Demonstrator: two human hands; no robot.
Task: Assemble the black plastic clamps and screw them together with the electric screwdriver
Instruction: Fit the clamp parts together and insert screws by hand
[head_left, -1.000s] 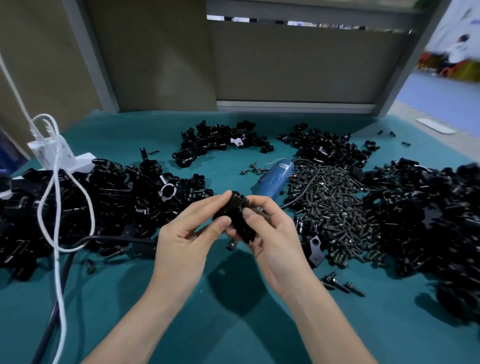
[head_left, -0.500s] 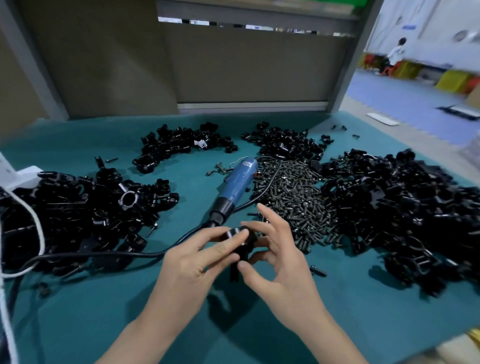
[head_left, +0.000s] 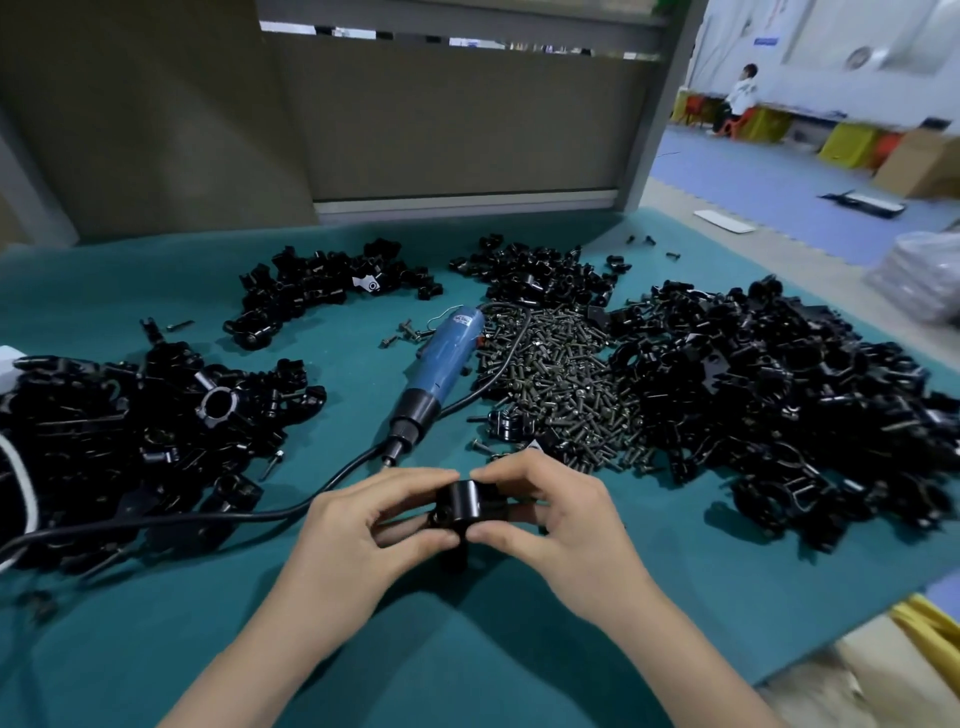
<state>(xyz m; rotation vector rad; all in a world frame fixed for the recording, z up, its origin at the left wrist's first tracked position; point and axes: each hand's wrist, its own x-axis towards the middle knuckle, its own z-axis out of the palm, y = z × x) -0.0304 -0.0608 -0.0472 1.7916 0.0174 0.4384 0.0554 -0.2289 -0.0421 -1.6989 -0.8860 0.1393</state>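
Observation:
A black plastic clamp (head_left: 467, 503) is held low over the teal table (head_left: 467, 639), between both hands. My left hand (head_left: 363, 530) pinches its left side with thumb and fingers. My right hand (head_left: 556, 519) grips its right side, thumb under and fingers on top. The blue electric screwdriver (head_left: 441, 364) lies on the table just beyond my hands, tip pointing toward me, its black cable (head_left: 260, 517) running off to the left. A heap of dark screws (head_left: 561, 384) lies right of the screwdriver.
Piles of black clamp parts lie at the left (head_left: 130, 431), at the right (head_left: 795, 405), at the back left (head_left: 322, 291) and at the back middle (head_left: 540, 275). The table's right edge (head_left: 857, 603) is close. A person sits far off at the back right.
The view swung right and down. The clamp came lower and nearer me, and now lies level between both hands, where it had been upright.

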